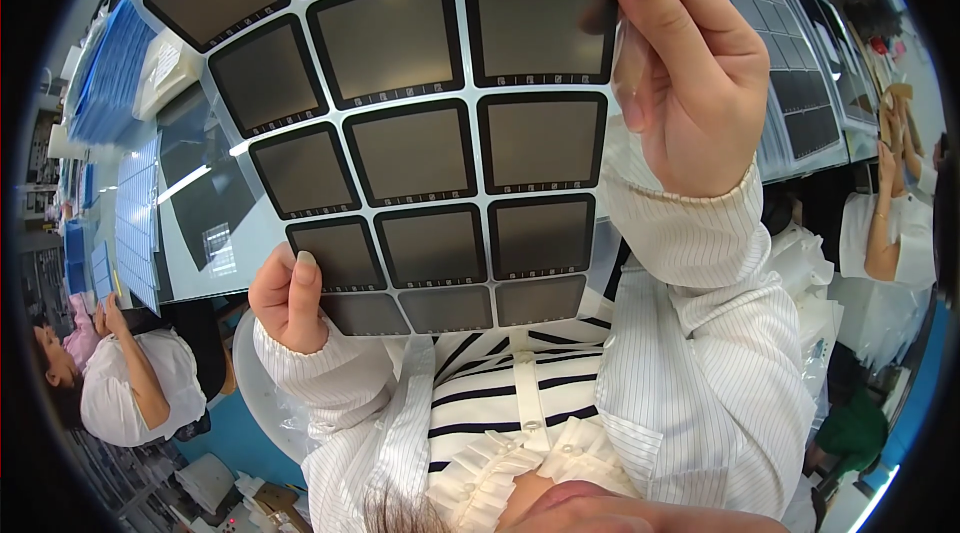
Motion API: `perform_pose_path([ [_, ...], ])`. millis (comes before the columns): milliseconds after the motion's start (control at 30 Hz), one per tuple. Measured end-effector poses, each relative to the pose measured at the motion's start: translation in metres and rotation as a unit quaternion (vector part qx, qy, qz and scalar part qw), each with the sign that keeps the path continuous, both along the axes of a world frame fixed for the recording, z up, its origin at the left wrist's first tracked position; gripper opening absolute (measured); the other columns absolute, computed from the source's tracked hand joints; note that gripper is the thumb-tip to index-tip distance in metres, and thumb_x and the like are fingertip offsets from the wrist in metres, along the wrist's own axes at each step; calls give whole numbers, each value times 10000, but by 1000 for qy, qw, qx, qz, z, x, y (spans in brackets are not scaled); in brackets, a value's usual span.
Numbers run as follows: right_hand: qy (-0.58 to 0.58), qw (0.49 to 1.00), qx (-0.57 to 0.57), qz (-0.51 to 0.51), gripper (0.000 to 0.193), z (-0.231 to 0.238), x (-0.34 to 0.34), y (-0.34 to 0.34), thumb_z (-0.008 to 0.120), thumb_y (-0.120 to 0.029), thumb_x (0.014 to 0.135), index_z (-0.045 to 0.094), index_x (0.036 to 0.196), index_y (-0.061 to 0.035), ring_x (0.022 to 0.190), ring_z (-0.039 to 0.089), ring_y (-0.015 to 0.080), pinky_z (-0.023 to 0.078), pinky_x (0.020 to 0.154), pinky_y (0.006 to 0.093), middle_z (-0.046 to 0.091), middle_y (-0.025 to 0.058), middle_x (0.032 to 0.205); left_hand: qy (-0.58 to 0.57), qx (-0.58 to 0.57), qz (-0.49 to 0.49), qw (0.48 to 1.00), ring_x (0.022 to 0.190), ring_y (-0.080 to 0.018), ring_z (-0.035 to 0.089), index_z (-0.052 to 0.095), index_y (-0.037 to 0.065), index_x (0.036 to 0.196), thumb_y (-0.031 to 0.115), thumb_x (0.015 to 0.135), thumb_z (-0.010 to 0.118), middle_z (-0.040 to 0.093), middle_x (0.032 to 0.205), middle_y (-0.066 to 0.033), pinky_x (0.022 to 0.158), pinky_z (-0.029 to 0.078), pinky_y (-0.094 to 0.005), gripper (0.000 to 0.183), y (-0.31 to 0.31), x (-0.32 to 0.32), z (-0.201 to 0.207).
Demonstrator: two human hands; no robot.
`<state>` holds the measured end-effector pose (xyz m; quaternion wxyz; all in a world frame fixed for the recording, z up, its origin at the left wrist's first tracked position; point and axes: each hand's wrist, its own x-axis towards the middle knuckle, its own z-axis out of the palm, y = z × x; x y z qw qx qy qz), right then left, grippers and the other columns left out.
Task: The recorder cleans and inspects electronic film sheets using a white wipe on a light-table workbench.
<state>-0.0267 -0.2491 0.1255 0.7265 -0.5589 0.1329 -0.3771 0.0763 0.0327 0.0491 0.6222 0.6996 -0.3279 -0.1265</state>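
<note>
A large sheet of dark, black-bordered rectangular panels (410, 148) hangs tilted in front of me, its panels set in rows with pale strips between them. My left hand (288, 301) pinches the sheet's lower left edge, thumb on the near face. Higher up, my right hand (690, 68) grips the right edge between thumb and fingers. The fingers behind the sheet are partly hidden. Small printed marks run under each panel, and the sheet's top goes out of the picture.
On the left of the table (240, 263) lie a dark sheet (210, 203), a stack of blue-edged sheets (105, 68) and a white block (165, 73). More panelled sheets (785, 53) lie at the right. Co-workers sit at the left (140, 383) and right (885, 223).
</note>
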Motion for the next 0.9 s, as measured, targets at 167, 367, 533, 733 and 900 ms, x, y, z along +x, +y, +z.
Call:
perform_pose_path([
  [167, -13, 1000, -2, -6, 154, 2, 7, 2, 575, -62, 894, 637, 953, 66, 345, 447, 73, 293, 311, 179, 632, 115, 698, -7, 6, -12, 1000, 615, -17, 312, 556, -23, 894, 189, 948, 460, 412, 669, 71, 590, 238, -180, 239, 1, 1, 0],
  [367, -14, 1000, -13, -7, 154, 3, 9, 5, 569, -60, 898, 635, 947, 70, 342, 440, 70, 289, 310, 177, 630, 117, 693, 8, -16, 3, 1000, 598, -24, 328, 465, 33, 709, 149, 944, 491, 465, 656, 52, 565, 270, -183, 263, 0, 3, 2],
  [533, -7, 1000, -13, -7, 154, 0, 9, 3, 571, -64, 899, 636, 934, 71, 343, 437, 69, 291, 311, 176, 624, 111, 685, 6, -12, 8, 1000, 601, -25, 335, 471, 31, 714, 151, 943, 495, 472, 661, 51, 567, 276, -182, 260, -1, 2, 2],
  [733, -94, 982, -163, 31, 227, -26, 6, -10, 509, -55, 926, 605, 1112, 34, 371, 413, 35, 268, 345, 150, 663, 90, 807, -4, -23, -7, 1000, 588, -24, 334, 496, 18, 732, 142, 939, 497, 471, 657, 50, 557, 275, -184, 241, 4, 7, 0],
  [900, -65, 987, -142, 43, 218, -25, 2, 4, 499, -52, 932, 604, 1101, 38, 359, 412, 37, 261, 342, 150, 654, 79, 773, -32, 1, -18, 999, 563, -23, 328, 514, 4, 744, 128, 935, 490, 462, 632, 52, 540, 267, -183, 229, 18, 14, 0],
])
